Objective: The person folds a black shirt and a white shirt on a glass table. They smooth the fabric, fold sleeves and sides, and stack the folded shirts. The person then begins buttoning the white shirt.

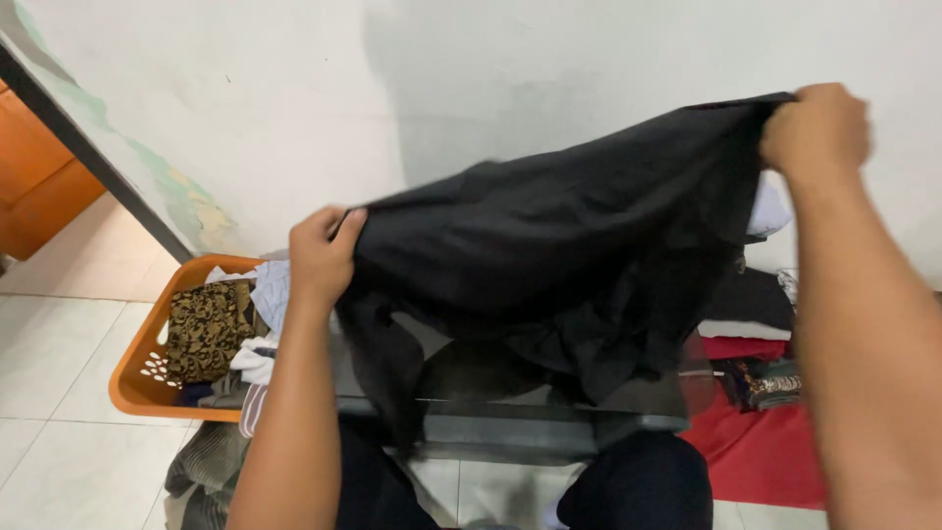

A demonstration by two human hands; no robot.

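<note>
Both arms raised, left hand (324, 257) low and right hand (816, 132) high, each gripping an edge of a black cloth (569, 255), stretched and creased, hanging over a dark table (549, 422).

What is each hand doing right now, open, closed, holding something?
Left hand: closed on one edge of the black garment.
Right hand: closed on its other edge, raised higher.

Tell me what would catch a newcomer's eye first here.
A large black fabric garment fills the centre, stretched in the air between the left hand and the raised right hand. At lower left, an orange plastic laundry basket on the tiled floor holds crumpled clothes. A red cloth lies at lower right.
</note>
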